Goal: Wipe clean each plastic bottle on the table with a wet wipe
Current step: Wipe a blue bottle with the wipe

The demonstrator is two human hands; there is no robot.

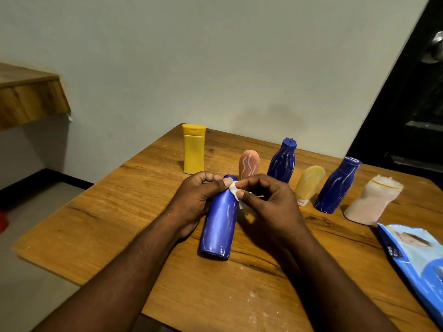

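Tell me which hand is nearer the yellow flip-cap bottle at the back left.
Left. The left hand grips the neck of the blue bottle just in front of the yellow flip-cap bottle; the right hand, pinching the wet wipe, is farther off to its right.

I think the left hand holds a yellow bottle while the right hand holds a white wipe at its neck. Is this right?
Not quite: the bottle in the left hand is blue, as the head view shows. The right hand does hold the white wipe at its neck.

Close together, left grip [196,200] and right grip [268,202] (fingers [254,182] curled)
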